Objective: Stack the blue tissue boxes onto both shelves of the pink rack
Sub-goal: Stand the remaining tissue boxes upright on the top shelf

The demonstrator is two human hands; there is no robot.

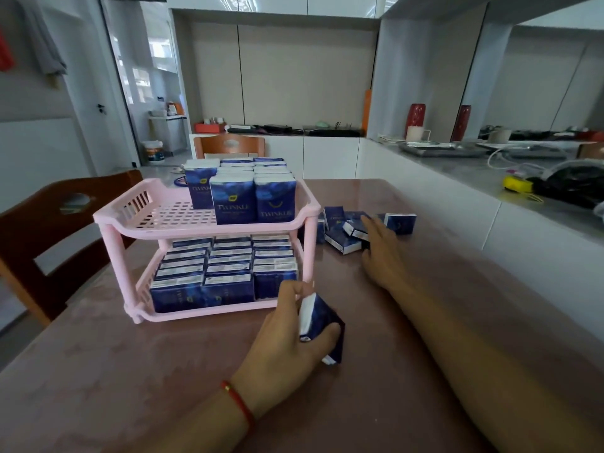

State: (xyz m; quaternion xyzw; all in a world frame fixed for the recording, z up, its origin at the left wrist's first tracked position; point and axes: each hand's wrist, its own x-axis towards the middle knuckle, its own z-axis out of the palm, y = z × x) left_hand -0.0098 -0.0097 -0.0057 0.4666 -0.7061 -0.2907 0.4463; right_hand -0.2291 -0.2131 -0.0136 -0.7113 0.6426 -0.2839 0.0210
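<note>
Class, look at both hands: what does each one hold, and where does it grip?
The left hand grips one blue tissue box around its narrow sides. The right hand reaches into the loose boxes, holding nothing clearly.

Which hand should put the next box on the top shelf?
Left. The left hand already holds a blue tissue box just in front of the pink rack. The right hand is off to the rack's right, reaching into the loose boxes with no grip yet.

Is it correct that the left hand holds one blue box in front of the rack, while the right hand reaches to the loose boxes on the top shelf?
No. The head view shows the loose boxes lying on the table, right of the pink rack; the rest stands.
</note>
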